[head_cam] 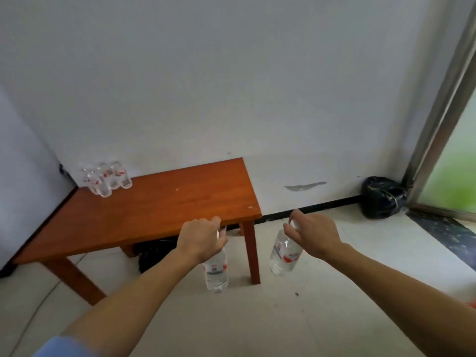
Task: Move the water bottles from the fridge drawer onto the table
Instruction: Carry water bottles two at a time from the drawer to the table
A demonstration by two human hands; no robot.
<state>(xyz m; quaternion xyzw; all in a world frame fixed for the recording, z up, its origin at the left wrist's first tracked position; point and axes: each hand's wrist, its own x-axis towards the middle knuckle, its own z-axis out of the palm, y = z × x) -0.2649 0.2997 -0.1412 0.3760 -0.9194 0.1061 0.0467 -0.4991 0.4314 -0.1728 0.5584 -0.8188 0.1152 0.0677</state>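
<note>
Both hands, left (199,238) and right (313,234), grip water bottles (216,275) (284,255) by the necks, hanging base-down near the table (154,210).

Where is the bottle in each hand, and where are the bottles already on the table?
Left-hand bottle (215,275): head view, on its clear lower body.
Right-hand bottle (284,255): head view, on its labelled middle.
Bottles on the table (107,177): head view, on the middle of the cluster at the far left corner.

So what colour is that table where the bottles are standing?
The table is a warm reddish-orange wood, legs included; the head view shows it clearly.
</note>
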